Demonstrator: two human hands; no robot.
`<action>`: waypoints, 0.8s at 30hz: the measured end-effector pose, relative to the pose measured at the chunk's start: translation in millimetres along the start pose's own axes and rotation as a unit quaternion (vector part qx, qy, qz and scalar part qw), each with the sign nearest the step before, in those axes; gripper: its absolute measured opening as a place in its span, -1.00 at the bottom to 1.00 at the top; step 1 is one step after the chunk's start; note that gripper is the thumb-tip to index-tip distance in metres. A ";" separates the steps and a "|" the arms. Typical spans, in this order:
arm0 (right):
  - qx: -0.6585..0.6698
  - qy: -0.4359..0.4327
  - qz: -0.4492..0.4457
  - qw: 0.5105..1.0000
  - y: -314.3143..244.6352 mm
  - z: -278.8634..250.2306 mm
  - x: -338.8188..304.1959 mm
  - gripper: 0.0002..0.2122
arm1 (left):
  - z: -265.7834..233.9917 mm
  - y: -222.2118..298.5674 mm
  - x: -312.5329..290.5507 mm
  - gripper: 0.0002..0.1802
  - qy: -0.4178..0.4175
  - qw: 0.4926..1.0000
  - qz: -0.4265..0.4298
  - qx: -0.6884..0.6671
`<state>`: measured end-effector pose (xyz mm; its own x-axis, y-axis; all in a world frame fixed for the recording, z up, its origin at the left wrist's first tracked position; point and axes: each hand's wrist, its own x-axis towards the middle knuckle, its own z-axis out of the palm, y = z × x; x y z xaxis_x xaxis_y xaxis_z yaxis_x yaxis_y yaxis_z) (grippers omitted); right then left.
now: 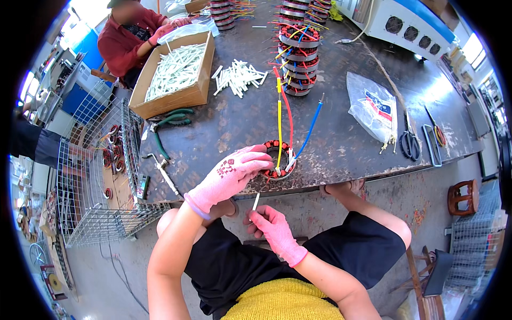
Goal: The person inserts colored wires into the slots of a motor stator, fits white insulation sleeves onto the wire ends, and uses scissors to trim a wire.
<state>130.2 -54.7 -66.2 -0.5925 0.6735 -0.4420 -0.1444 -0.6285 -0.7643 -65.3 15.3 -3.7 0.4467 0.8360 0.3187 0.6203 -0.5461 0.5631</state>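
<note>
A small stator ring (273,144) with red windings lies at the table's near edge. Yellow (279,122), red (289,114) and blue (310,129) lead wires rise from it, with white sleeving at their lower ends. My left hand (230,175), in a pink glove, closes its fingers over the ring's left side. Just below the table edge, over my lap, my right hand (272,229) is gloved in pink too. It pinches a short white sleeve tube (257,201) between thumb and fingers, with one end pointing up toward the stator.
A cardboard box (184,104) of white tubes stands at the back left, beside a loose pile (240,78). Stacked stators (300,66) stand behind. Green-handled pliers (174,118) lie left; a plastic bag (372,109) and black scissors (409,145) lie right. Another person (125,45) sits far left.
</note>
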 end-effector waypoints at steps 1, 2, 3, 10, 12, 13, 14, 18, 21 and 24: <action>-0.006 0.002 -0.006 1.000 0.6 -0.2 1.6 -0.77 | 0.1 -0.8 0.2 -0.61 -0.002 1.000 -0.002 -0.004; -0.012 0.003 -0.012 1.000 0.6 -0.2 2.8 -0.77 | 0.4 -1.3 0.2 -0.62 -0.005 1.000 -0.003 -0.008; -0.005 0.008 -0.014 1.000 0.2 0.3 3.1 -0.77 | 0.6 -1.8 -0.2 -0.62 -0.008 1.000 -0.003 -0.011; 0.061 0.067 -0.072 0.993 -16.1 5.5 17.5 -0.81 | -3.9 -2.0 1.1 -0.59 -0.027 0.999 0.010 -0.045; 0.086 0.074 -0.062 0.992 -23.7 0.6 19.2 -0.82 | -1.7 -1.4 3.6 -0.56 -0.025 0.999 0.016 -0.046; 0.097 0.083 -0.054 0.990 -26.4 0.4 19.1 -0.83 | -0.1 -2.2 3.3 -0.54 -0.022 0.999 0.017 -0.041; 0.081 0.085 -0.053 0.992 -30.0 -0.4 17.7 -0.82 | 1.7 -2.0 3.4 -0.52 -0.019 0.999 0.019 -0.037; -0.025 0.087 -0.069 0.994 -55.1 -5.0 8.7 -0.77 | 16.3 1.9 2.9 -0.54 0.028 0.999 -0.002 0.017; -0.175 0.075 -0.109 0.976 -80.4 -9.0 4.6 -0.76 | 36.0 -3.1 -4.7 -0.58 0.110 0.993 -0.019 -0.032; -0.371 0.129 -0.287 0.874 -96.6 -40.3 6.3 -0.77 | 48.2 8.1 -2.8 -0.63 0.162 0.984 -0.074 -0.026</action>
<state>172.4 25.9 -14.2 -0.3796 0.9201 0.0965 0.2512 0.2029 -0.9464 -30.5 5.9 -36.7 0.1197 0.8837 0.4524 0.6251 -0.4211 0.6572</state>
